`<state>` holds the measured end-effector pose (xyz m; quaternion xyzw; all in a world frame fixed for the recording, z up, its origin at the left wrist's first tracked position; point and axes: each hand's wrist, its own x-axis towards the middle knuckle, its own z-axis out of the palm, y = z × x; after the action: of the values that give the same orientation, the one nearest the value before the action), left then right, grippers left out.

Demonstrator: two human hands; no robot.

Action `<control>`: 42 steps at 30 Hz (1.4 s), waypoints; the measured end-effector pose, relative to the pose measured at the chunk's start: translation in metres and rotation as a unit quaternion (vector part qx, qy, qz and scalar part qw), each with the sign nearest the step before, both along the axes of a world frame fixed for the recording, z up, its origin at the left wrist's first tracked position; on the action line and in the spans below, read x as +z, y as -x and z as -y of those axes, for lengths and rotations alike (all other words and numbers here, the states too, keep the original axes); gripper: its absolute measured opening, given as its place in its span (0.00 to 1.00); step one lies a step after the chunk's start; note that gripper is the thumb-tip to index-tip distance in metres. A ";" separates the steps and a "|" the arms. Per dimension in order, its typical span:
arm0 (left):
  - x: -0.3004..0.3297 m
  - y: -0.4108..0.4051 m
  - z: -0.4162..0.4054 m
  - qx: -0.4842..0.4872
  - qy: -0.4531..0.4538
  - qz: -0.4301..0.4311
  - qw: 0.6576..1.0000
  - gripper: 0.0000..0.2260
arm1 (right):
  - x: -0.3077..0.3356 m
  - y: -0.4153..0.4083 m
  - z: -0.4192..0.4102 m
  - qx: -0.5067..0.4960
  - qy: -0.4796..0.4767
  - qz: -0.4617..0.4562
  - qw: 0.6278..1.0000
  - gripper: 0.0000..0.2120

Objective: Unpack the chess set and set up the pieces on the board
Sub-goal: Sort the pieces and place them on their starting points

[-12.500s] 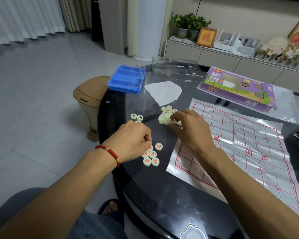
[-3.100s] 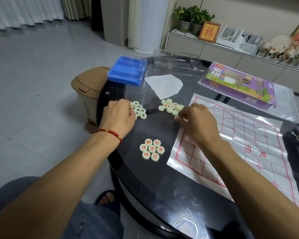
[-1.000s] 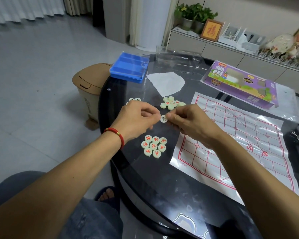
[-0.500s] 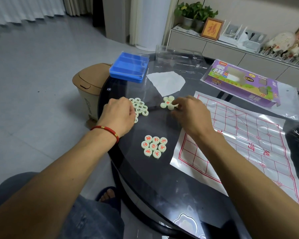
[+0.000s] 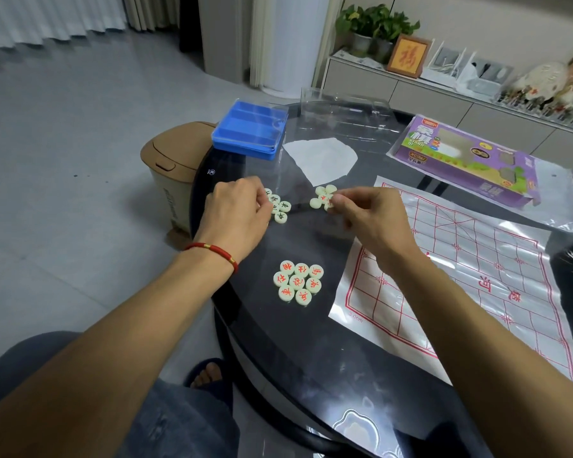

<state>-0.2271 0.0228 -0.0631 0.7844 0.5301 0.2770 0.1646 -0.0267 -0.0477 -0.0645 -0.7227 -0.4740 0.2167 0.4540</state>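
1. Since half a second ago both hands have shifted little — right hand (image 5: 368,219) has drawn slightly back from the far pile; left hand (image 5: 235,216) stays at the black-marked pile.
2. Right grip: thumb and forefinger pinched together at the near edge of the small mixed pile (image 5: 323,196); fingertips touch a piece there, but whether one is lifted cannot be told.
3. Left grip: fingers curled down over the black-marked pieces (image 5: 280,208), fingertips on or among them; whether a piece is actually pinched cannot be told. Red cord bracelet (image 5: 212,251) on that wrist.
4. Red-marked pieces (image 5: 298,282) — eight round discs in a tight cluster, face up, on the bare worktop (image 5: 278,352) nearer the person, between the two forearms, touched by neither hand.
5. Paper board (image 5: 477,276), red grid on glossy white sheet, lies flat just right of the red cluster; right forearm crosses its near-left corner. No pieces on it.
6. Farther out: blue tray (image 5: 250,128) at the worktop's far-left edge, white paper scrap (image 5: 321,158) beside it, clear plastic lid (image 5: 344,110) behind.
7. Purple game box (image 5: 467,160) lies on a clear bag at far right, beyond the board.
8. Tan bin (image 5: 172,166) stands on the floor left of the worktop.
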 end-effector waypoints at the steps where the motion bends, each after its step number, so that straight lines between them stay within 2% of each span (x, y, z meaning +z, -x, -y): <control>1: 0.002 -0.001 0.004 -0.007 0.018 0.043 0.999 0.05 | 0.006 0.003 0.006 0.023 0.005 -0.087 0.996 0.08; 2: 0.004 -0.002 0.009 -0.015 0.039 0.080 0.996 0.05 | 0.010 0.005 0.011 0.039 0.013 -0.138 0.990 0.08; 4: 0.004 -0.003 0.014 -0.035 0.076 0.130 0.988 0.05 | 0.014 0.007 0.017 0.056 0.031 -0.175 0.983 0.08; 8: 0.004 -0.006 0.017 -0.071 0.166 0.215 0.960 0.02 | 0.014 0.008 0.020 0.077 0.040 -0.199 0.976 0.07; 11: 0.008 -0.008 0.023 -0.108 0.216 0.252 0.937 0.03 | 0.015 0.012 0.021 0.111 0.031 -0.180 0.977 0.07; 15: 0.007 -0.009 0.024 -0.113 0.196 0.217 0.950 0.02 | 0.011 0.018 0.020 0.125 0.035 -0.109 0.985 0.05; 18: 0.001 -0.006 0.021 -0.091 0.155 0.165 0.970 0.03 | 0.010 0.011 0.018 0.135 0.081 0.064 0.985 0.05; 21: -0.001 -0.005 0.021 -0.079 0.136 0.117 0.981 0.10 | 0.009 -0.002 0.019 0.176 0.134 0.229 0.948 0.03; 28: 0.002 -0.009 0.024 -0.078 0.105 0.096 0.987 0.11 | 0.007 0.007 0.026 0.244 0.121 0.272 0.923 0.05; 32: 0.001 -0.007 0.024 -0.075 0.098 0.087 0.989 0.10 | -0.001 -0.008 0.001 0.082 0.054 0.341 0.935 0.06; 34: 0.001 -0.007 0.025 -0.073 0.098 0.085 0.989 0.10 | -0.004 -0.011 -0.010 0.030 0.046 0.364 0.930 0.08; 38: 0.001 -0.006 0.025 -0.073 0.096 0.090 0.989 0.10 | -0.012 0.000 -0.010 0.038 0.069 0.438 0.895 0.10; 42: 0.002 -0.005 0.023 -0.071 0.090 0.090 0.989 0.10 | -0.012 0.006 0.004 0.071 0.038 0.419 0.904 0.09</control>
<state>-0.2217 -0.0002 -0.0613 0.7737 0.4787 0.2857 0.3010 -0.0330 -0.0516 -0.0763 -0.7282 -0.6618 -0.0567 0.1686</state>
